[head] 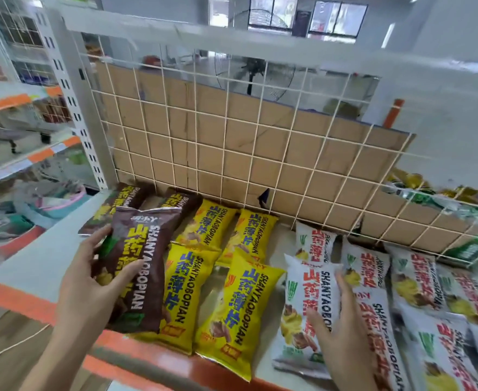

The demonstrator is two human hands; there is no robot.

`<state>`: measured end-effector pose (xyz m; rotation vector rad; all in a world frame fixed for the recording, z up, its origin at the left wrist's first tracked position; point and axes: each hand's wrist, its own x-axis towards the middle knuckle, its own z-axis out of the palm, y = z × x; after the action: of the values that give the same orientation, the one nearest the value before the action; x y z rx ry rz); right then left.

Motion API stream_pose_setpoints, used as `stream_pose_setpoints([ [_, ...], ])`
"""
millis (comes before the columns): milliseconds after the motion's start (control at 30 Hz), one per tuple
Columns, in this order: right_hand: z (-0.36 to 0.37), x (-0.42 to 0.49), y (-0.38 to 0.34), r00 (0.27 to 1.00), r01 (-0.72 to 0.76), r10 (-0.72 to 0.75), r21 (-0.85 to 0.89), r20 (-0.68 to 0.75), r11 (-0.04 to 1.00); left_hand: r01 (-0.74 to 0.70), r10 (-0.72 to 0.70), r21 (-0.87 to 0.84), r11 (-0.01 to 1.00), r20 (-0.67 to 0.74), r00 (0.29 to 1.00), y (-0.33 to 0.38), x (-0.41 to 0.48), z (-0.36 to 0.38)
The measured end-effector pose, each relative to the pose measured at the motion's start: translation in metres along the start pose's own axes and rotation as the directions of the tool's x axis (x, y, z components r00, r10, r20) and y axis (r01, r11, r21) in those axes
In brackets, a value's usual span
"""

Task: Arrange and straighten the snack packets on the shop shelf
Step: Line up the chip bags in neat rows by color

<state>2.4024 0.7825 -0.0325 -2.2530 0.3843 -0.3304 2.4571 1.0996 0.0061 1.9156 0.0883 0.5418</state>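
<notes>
Shelving takes up most of the view: a white shelf [34, 263] with an orange front strip, backed by a white wire grid [224, 153] that stands upright along its rear edge. Brown cardboard [263, 167] lines the far side of the grid and hides most of what lies behind. Above its top edge a standing fan [251, 71] shows through the wires, and green packets [469, 249] lie beyond the grid at the right. Neighbouring racks [20, 100] with orange strips stand at the left, too blurred to read.

Snack packets lie flat on the shelf in colour groups, long sides running front to back. White packets [412, 277] fill the right part, overlapping one another, with red Chinese characters and dark capitals reading SHANYAOBOPIAN. 4 yellow packets [237, 314] lie in the middle, 2 in front and 2 behind, printed with blue characters and the same SHANYAOBOPIAN in blue. 2 brown packets [119, 204] lie at the back left against the grid, their yellow characters partly covered.

A 3rd brown packet [144, 266], with SHANYAOBOPIAN in white beside yellow characters, is in the left hand [91, 280], which grips it with the thumb across the face and the fingers at its left edge. It overlaps the front left yellow packet, and its lower end reaches over the orange strip. The right hand [342, 328] lies on the front white packet [308, 300] with fingers nearly straight and spread, thumb on the printed face.
</notes>
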Motion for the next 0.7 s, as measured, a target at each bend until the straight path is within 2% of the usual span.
stream_pose_setpoints([
  [167, 0.001, -0.011, -0.012, 0.998, -0.050, 0.046, -0.081, -0.049, 0.995, -0.062, 0.062, -0.001, 0.998, 0.101, 0.993, 0.001, 0.022, 0.003],
  [300, 0.001, -0.025, -0.026, 0.997, -0.072, 0.072, -0.087, -0.012, 0.994, -0.093, 0.099, -0.042, 0.995, 0.195, 0.976, -0.005, 0.040, -0.004],
  [400, 0.007, -0.031, -0.026, 0.990, -0.127, 0.108, -0.235, -0.091, 0.964, -0.098, 0.113, -0.073, 0.993, 0.251, 0.961, -0.012, 0.055, -0.014],
  [567, 0.023, -0.035, -0.021, 0.966, -0.228, 0.139, -0.457, -0.219, 0.860, -0.136, 0.147, -0.060, 0.989, 0.269, 0.952, -0.028, 0.074, -0.032],
  [700, 0.024, -0.037, -0.027, 0.954, -0.277, 0.169, -0.501, -0.249, 0.820, -0.107, 0.122, -0.067, 0.992, 0.281, 0.952, -0.042, 0.083, -0.050],
])
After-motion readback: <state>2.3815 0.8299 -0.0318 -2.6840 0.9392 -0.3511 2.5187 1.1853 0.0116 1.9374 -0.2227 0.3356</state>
